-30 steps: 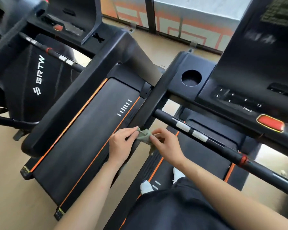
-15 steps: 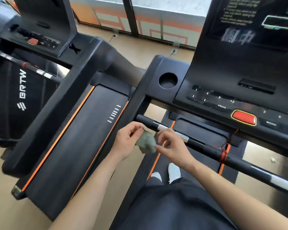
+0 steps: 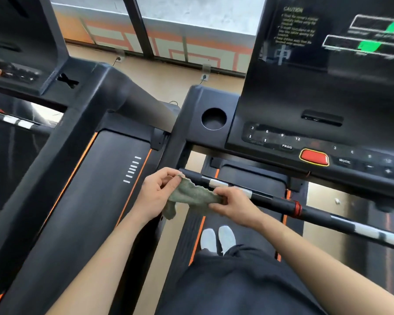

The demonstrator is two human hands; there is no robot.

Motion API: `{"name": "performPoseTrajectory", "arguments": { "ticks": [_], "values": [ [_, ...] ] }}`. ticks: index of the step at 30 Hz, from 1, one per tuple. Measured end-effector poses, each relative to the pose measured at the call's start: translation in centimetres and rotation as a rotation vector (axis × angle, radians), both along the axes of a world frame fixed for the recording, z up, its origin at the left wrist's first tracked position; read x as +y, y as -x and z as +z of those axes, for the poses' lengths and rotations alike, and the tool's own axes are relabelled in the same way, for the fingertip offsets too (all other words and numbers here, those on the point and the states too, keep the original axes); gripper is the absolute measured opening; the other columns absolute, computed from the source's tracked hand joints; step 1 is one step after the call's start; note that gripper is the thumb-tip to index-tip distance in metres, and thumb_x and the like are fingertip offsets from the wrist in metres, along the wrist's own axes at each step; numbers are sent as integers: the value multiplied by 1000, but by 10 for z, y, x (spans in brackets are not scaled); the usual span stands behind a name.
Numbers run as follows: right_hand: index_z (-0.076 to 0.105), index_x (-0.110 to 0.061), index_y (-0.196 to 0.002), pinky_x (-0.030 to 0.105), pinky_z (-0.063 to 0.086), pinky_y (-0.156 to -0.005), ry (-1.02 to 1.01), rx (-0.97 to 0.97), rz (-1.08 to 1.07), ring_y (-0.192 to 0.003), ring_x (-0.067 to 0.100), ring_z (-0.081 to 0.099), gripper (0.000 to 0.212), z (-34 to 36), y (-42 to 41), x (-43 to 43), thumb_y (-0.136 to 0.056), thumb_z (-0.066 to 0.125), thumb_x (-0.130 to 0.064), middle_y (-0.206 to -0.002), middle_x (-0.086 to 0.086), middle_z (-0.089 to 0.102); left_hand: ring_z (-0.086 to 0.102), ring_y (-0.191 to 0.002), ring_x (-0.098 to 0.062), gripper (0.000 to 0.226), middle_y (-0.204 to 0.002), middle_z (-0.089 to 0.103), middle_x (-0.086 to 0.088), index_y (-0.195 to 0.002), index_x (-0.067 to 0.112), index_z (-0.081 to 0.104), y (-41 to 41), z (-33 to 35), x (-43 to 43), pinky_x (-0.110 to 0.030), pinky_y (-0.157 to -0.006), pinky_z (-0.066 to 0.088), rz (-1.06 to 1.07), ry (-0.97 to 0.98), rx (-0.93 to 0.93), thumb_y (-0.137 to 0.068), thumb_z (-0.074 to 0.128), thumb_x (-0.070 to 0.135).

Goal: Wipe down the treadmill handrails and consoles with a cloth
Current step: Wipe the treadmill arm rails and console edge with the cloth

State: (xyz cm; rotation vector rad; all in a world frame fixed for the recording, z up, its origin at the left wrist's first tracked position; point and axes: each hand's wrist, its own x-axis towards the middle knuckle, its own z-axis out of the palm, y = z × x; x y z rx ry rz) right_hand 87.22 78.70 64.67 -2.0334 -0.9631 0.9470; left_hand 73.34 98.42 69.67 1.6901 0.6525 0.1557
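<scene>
A small grey-green cloth [image 3: 192, 196] is stretched between my two hands, just in front of the black cross handrail [image 3: 278, 204] of the treadmill I stand on. My left hand [image 3: 156, 193] pinches the cloth's left corner. My right hand [image 3: 233, 204] pinches its right end, close to the handrail's silver sensor band. The black console [image 3: 316, 130] with number keys and a red stop button rises behind the rail, its screen showing green marks.
A round cup holder [image 3: 213, 118] sits at the console's left. A second treadmill [image 3: 96, 178] with orange trim stands folded close on the left, its console [image 3: 21, 64] beyond. Windows and a tan floor [image 3: 168, 80] lie ahead. My white shoes [image 3: 217, 238] rest on the belt.
The view tilted up toward the console. My hands drew apart, spreading the bunched cloth out between them near the handrail.
</scene>
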Motion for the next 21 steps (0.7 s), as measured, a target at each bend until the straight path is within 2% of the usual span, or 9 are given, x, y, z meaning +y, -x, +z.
{"name": "performPoseTrajectory", "arguments": {
  "ticks": [1,3,6,8,10,13,16,18,21],
  "values": [
    [57,-23,-70,34,45,-62,1,-15,-63,-61,7,53,22,0,-3,-5,-85,73,-19,-67,0,59,73,-88,-16,9,-92,78,-2,-100,15,71,-2,-7,5,-26,-77,56,7,-2,-1,-100,62,15],
    [66,-21,-81,32,47,-67,-8,-41,-202,-64,7,55,8,0,-10,-10,-82,73,-18,-71,-4,64,72,-89,-18,7,-91,77,-1,-99,20,73,-12,-23,16,-33,-80,56,14,-56,-6,-99,66,18],
    [72,-22,-102,23,50,-70,-40,-94,-383,-64,4,59,26,3,-24,-1,-80,74,-8,-79,-13,68,69,-84,-17,6,-86,74,5,-96,28,74,-37,-41,32,-38,-81,57,10,-248,11,-95,70,23],
    [70,-20,-113,25,53,-77,-28,-122,-462,-70,8,63,35,6,-32,13,-82,71,-5,-87,-9,69,68,-82,-15,7,-84,73,10,-97,33,73,-56,-49,42,-38,-80,56,8,-430,59,-93,69,27],
    [63,-18,-128,27,53,-89,-4,-137,-500,-82,12,65,47,6,-36,26,-83,68,-4,-101,-5,68,67,-89,-20,13,-92,74,11,-106,37,69,-70,-56,50,-41,-81,56,-17,-579,107,-93,67,33],
    [45,-17,-149,21,41,-102,51,-188,-430,-106,8,54,70,-2,-32,38,-84,70,-6,-128,-4,55,58,-105,-26,39,-117,69,3,-132,26,62,-73,-66,57,-46,-88,54,-85,-815,60,-93,67,24],
    [44,-15,-150,12,30,-106,19,-277,-343,-126,12,48,75,-11,-19,42,-81,72,-5,-142,0,46,55,-112,-26,50,-130,64,1,-137,18,60,-65,-65,59,-40,-95,48,-151,-1000,-124,-88,70,16],
    [45,-13,-149,20,34,-111,12,-336,-232,-132,19,47,74,-14,-13,44,-80,73,-9,-144,4,47,58,-117,-25,51,-130,66,1,-133,19,64,-60,-69,59,-39,-100,44,-364,-1118,-215,-84,73,23],
    [36,-14,-151,39,44,-106,210,-422,22,-130,26,49,78,-22,-6,54,-84,72,-32,-146,5,48,52,-134,-27,62,-132,66,1,-134,22,62,-57,-83,60,-50,-117,30,-754,-1324,-1,-81,72,52]
  ]
}}
